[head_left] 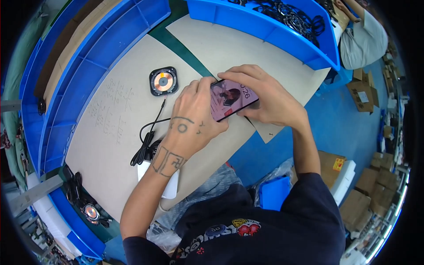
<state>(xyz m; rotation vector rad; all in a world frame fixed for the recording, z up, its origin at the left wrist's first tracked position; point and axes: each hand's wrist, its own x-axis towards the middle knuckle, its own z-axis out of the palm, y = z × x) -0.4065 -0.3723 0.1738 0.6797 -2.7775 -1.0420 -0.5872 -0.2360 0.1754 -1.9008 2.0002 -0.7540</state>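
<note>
Left hand [194, 112] and right hand [265, 95], fingers clamped on a lit smartphone [232, 99], above a cardboard sheet [110, 128]; square charging coil [163, 81] nearby.

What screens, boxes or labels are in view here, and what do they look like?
Smartphone: held in both hands over the table, lit screen, pink and dark picture.
Cardboard boxes: brown, on the blue floor at right, white label on one.
Box sticker: small, yellow and red, on a brown carton by the right arm.

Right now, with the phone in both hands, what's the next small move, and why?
Probably carry the phone, gripped by left hand and right hand, left onto the charging coil pad; the pad lies bare on the cardboard sheet, cable attached.
</note>
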